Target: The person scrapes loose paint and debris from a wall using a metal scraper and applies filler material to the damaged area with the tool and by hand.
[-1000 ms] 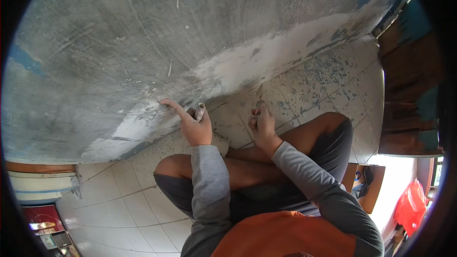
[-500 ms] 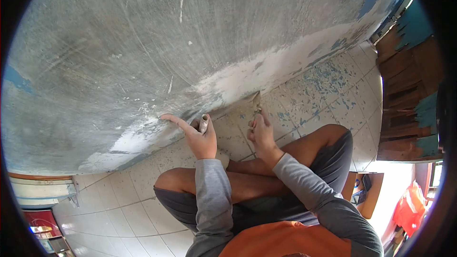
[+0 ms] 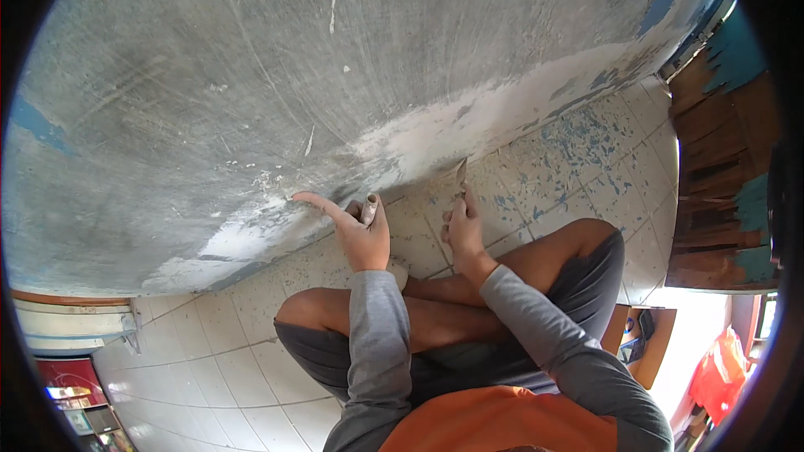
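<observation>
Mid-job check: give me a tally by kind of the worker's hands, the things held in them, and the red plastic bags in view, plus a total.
Hands: 2 (left hand, right hand)
Held things: 2 (pale tube-shaped piece, pointed blade)
Red plastic bags: 1 (red bag)
Total: 5

The wall (image 3: 218, 59) is mottled grey, scored with pale streaks (image 3: 333, 5), a chalky white band (image 3: 427, 134) along its foot and blue patches (image 3: 38, 127) near its left and upper right edges. Before the wall, the floor (image 3: 213, 318) shows off-white tiles in a darker-lined grid, speckled with blue-grey flakes (image 3: 578, 141). Close to the wall's foot, the tube (image 3: 369, 208) is mottled off-white and the pointed blade (image 3: 461, 172) dull grey. The sleeves (image 3: 377, 310) are grey, the shirt (image 3: 502, 423) orange, the shorts (image 3: 582, 305) charcoal. Right of the wall, brown wood (image 3: 720, 134) carries teal patches (image 3: 737, 50), and a bag (image 3: 720, 375) is red.
</observation>
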The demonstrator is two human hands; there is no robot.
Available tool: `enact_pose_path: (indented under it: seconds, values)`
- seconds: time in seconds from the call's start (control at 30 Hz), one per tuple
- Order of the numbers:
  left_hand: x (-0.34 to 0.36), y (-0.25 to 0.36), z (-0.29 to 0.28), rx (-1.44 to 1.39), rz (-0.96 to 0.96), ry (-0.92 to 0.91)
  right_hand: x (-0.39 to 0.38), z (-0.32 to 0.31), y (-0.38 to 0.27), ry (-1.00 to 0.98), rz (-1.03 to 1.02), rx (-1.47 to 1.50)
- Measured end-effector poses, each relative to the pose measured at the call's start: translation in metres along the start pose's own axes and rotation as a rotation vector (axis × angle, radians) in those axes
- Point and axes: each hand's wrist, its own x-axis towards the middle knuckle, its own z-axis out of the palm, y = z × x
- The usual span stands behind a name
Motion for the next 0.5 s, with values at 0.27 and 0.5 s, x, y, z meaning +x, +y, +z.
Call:
enact_pose_path:
  seconds: [0.27, 0.5]
  values:
    - [0.0, 0.005, -0.002, 0.018, -0.025, 0.017, -0.013, 0.01, -0.003, -0.059, 0.004, 0.056]
    - [0.001, 0.0, -0.002, 0.023, 0.06, 0.028, -0.026, 0.016, -0.01, -0.116, 0.115, 0.073]
